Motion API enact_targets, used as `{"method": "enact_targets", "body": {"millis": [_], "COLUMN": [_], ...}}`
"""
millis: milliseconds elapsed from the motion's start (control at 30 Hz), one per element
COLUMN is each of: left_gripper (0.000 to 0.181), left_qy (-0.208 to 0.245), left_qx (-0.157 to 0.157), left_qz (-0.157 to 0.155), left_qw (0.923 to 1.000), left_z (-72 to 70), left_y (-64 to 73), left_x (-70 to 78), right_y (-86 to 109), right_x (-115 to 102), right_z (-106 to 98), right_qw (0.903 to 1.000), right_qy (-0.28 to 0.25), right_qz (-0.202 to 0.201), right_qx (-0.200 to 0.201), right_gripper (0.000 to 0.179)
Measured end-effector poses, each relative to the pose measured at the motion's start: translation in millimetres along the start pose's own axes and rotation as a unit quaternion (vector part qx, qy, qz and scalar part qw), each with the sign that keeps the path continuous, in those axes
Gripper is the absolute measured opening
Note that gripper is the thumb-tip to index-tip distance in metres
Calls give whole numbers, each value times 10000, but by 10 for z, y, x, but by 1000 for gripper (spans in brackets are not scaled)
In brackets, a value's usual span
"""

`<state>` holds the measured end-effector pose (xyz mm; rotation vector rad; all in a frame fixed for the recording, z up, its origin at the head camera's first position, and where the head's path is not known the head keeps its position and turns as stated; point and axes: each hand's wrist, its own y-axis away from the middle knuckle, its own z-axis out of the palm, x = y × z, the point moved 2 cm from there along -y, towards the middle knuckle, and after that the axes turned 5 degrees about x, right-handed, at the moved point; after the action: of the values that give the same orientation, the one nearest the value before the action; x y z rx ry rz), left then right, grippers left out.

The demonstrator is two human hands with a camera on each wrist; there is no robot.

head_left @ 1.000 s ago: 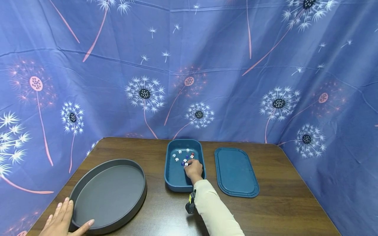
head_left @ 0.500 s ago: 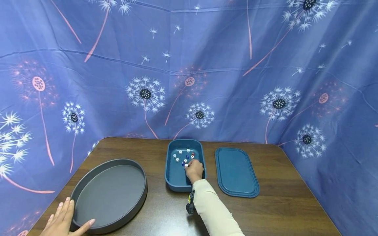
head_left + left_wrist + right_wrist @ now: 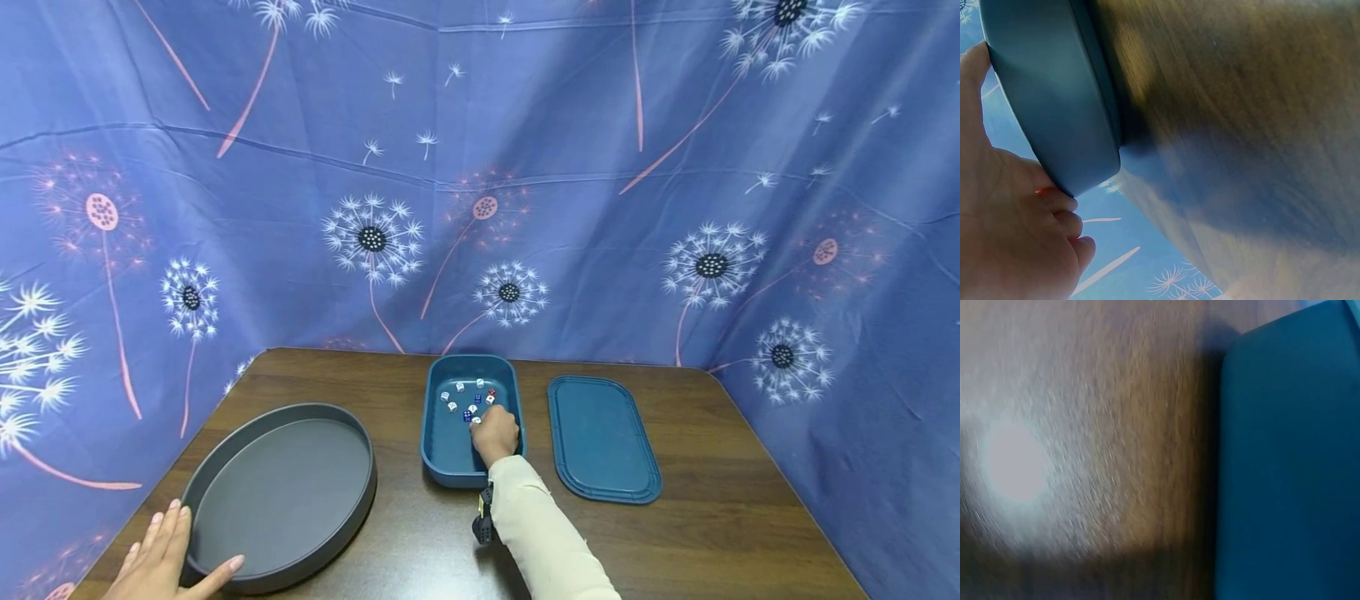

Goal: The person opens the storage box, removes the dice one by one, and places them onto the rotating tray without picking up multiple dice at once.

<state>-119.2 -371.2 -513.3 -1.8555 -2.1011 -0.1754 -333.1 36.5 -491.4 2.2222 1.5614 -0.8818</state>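
Note:
In the head view my left hand (image 3: 156, 557) lies along the near left rim of a round dark grey pan (image 3: 281, 492), fingers straight and thumb spread over the front rim. The left wrist view shows that hand (image 3: 1019, 219) against the side of the pan (image 3: 1054, 94). My right hand (image 3: 495, 435) reaches into a blue rectangular box (image 3: 461, 479), fingers curled, pinching a white die (image 3: 476, 421) at the fingertips. Close by lie a blue die (image 3: 467, 416), a red die (image 3: 492, 392) and several white dice (image 3: 460, 387). The right wrist view shows only the box's outer wall (image 3: 1291, 469).
A flat blue lid (image 3: 604, 439) lies on the brown wooden table (image 3: 720, 500), right of the box. Behind the table hangs a blue cloth (image 3: 585, 275) printed with dandelions. A black wrist camera (image 3: 483, 518) sits at the right cuff.
The right hand has moved only slightly, its fingers drawn in more closely at the white die. The left hand stays on the pan, and the whole head view has drifted a little.

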Motion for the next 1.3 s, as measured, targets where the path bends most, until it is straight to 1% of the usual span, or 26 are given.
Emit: {"method": "enact_targets", "body": {"millis": [167, 333, 433, 500, 600, 700, 767, 833, 933, 1000, 1167, 1300], "left_gripper": [116, 118, 117, 117, 117, 119, 119, 119, 119, 119, 118, 119], "left_qy": [27, 13, 0, 41, 76, 80, 66, 53, 30, 28, 43, 43], "left_qx": [-18, -71, -61, -55, -68, -99, -103, -80, -48, -26, 15, 5], "left_qz": [-29, -65, -46, -33, -46, -110, -140, -157, -163, -155, -101, -121], "left_qw": [10000, 10000, 10000, 10000, 9999, 9999, 9998, 9998, 9999, 9999, 9999, 9999], "left_z": [10, 24, 37, 44, 47, 41, 40, 40, 40, 40, 40, 45], "left_y": [0, -11, -20, -22, -26, -18, -12, -2, 3, 5, 7, 0], "left_x": [-22, -33, -31, -24, -19, -21, -24, -30, -39, -44, -33, -20], "right_y": [31, 45, 33, 23, 9, 10, 32, 74, 188, 294, 618, 864], "right_x": [-8, -9, -5, -3, -19, -90, -179, -290, -491, -631, -951, -1108], "right_z": [0, -32, -58, -80, -111, -158, -202, -238, -286, -306, -327, -280], "right_qw": [9996, 9991, 9991, 9992, 9995, 9988, 9966, 9918, 9800, 9713, 9539, 9383], "right_qy": [-120, -244, -297, -311, -287, -337, -478, -640, -906, -1032, -1320, -1285], "right_qz": [247, 342, 305, 212, 21, -327, -660, -1089, -1756, -2126, -2694, -3204], "right_qx": [17, 58, 92, 146, 118, 111, 129, 196, 256, 274, 49, -190], "right_gripper": [24, 23, 21, 20, 21, 20, 18, 15, 11, 9, 8, 8]}}
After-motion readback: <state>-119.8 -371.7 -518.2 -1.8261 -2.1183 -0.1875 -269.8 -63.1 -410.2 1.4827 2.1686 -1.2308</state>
